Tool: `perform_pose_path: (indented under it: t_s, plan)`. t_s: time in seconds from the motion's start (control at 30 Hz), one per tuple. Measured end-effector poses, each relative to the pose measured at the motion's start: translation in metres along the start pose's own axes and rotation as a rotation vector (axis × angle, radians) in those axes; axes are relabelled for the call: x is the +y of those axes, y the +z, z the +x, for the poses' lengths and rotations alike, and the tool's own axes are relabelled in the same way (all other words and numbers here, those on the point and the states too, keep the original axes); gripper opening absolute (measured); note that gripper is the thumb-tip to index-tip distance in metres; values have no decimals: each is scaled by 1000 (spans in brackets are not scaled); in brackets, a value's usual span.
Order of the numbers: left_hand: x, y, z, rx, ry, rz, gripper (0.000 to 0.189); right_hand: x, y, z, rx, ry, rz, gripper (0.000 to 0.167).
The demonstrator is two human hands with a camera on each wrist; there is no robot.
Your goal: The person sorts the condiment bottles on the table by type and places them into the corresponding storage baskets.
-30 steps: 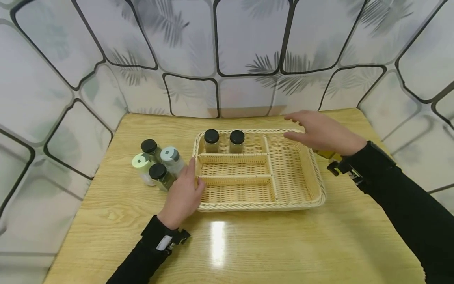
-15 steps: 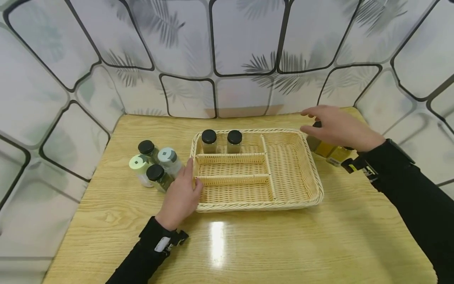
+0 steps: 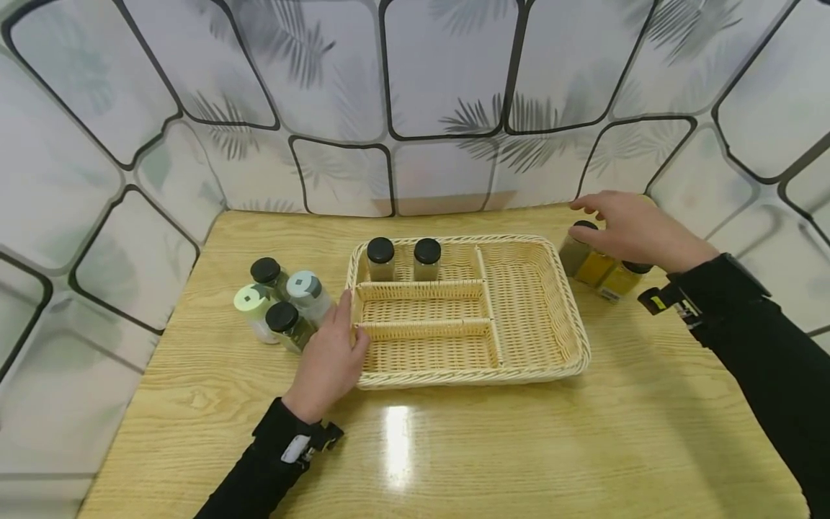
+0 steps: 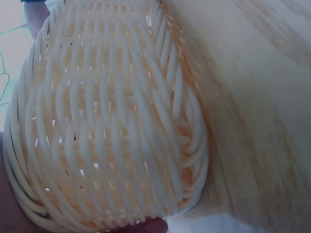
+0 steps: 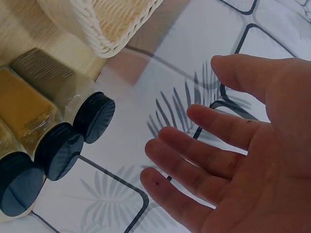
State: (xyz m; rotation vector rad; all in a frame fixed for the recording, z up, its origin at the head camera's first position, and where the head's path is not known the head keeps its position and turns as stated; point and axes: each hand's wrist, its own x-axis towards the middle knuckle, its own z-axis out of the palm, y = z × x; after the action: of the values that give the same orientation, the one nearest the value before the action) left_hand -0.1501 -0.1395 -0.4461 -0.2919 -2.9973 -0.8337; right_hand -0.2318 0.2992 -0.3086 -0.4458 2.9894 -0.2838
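A wicker basket (image 3: 532, 310) with dividers lies on the table. My left hand (image 3: 329, 364) grips its left rim, fingers outside and thumb over the edge; the basket's woven end wall (image 4: 107, 116) fills the left wrist view. Over a group of spice jars right of the basket hovers my right hand (image 3: 638, 227), fingers spread and holding nothing. Among those jars are a greyish one (image 3: 573, 254) and a yellow one (image 3: 593, 270); the hand partly hides the group. In the right wrist view, black-capped jars (image 5: 58, 150) stand apart from the right hand (image 5: 243, 150).
Two black-capped jars (image 3: 380, 259) (image 3: 426, 259) stand in the basket's back-left compartment. Left of the basket are several more jars, including a green-lidded one (image 3: 255, 310) and a blue-lidded one (image 3: 310, 295). A patterned cloth (image 3: 447, 79) surrounds the wooden table (image 3: 493, 454).
My right hand has moved right from above the basket's back-right corner to above the yellow jars, which now show more. The left hand has kept its place on the basket.
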Motion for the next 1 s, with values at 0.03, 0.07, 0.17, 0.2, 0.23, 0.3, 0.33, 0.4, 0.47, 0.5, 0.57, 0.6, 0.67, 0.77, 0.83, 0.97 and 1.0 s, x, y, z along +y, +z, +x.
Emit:
perform_pose_path:
  t_s: [0.03,0.07,0.17,0.2,0.23,0.3,0.33,0.4,0.47,0.5,0.57,0.6,0.67,0.77,0.83,0.97,1.0]
  plan:
    - [0,0,0,1,0,-1,68,1,1,1,0,2,-2,53]
    - [0,0,0,1,-1,-1,68,3,1,1,0,5,-4,53]
    - [-1,0,0,-2,-4,0,68,8,3,3,-4,11,-6,52]
    - [-1,0,0,-3,-5,1,68,9,3,4,-8,14,-4,52]
    - [-1,0,0,-5,-6,0,68,11,4,4,-13,17,-5,53]
    - [-1,0,0,-8,-10,1,68,15,6,6,-21,21,-8,53]
    - [-1,0,0,-11,-12,0,68,17,7,6,-27,27,-7,53]
    - [0,0,0,-16,-19,-2,68,20,9,7,-36,36,-12,54]
    - [0,1,0,-19,-25,-4,68,24,11,9,-40,43,-15,54]
    - [0,1,0,-18,-26,-3,68,25,12,9,-41,48,-18,54]
    - [0,1,0,-15,-26,0,69,29,15,11,-38,46,-30,54]
    - [-1,1,0,-13,-26,2,69,30,16,12,-36,44,-39,54]
    - [-1,2,0,-9,-24,5,69,34,19,15,-42,45,-50,53]
    - [-1,2,0,-9,-26,5,69,37,24,20,-63,53,-32,55]
    - [-1,2,0,-8,-26,3,69,39,27,23,-81,62,-10,56]
    - [-1,1,0,-4,-23,1,69,41,31,28,-93,57,17,56]
    - [-1,0,0,-3,-24,1,69,40,32,29,-94,50,17,55]
